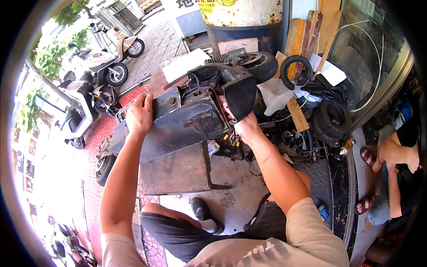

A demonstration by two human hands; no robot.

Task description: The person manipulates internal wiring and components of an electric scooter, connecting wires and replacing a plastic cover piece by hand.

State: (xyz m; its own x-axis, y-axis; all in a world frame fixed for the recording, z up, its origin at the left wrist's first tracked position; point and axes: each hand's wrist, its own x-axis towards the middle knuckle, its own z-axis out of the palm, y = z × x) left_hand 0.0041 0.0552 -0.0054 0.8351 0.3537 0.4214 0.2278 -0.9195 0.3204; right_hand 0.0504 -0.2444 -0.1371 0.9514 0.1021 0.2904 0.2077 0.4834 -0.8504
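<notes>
An electric scooter lies tipped on its side in front of me, its dark flat underside facing me. It rests over a rusty metal box. My left hand grips the upper edge of the underside, fingers bent over it beside a bolted bracket. My right hand is closed at the lower edge of a black curved plastic panel at the scooter's right end. Some right fingertips show left of the panel, near exposed wires; the panel hides part of the grip.
Loose tires, a tire ring, wood planks and wiring clutter the right. A rusty drum stands behind. Parked scooters line the left. Another person's arm and sandaled feet show at far right, near a spray can.
</notes>
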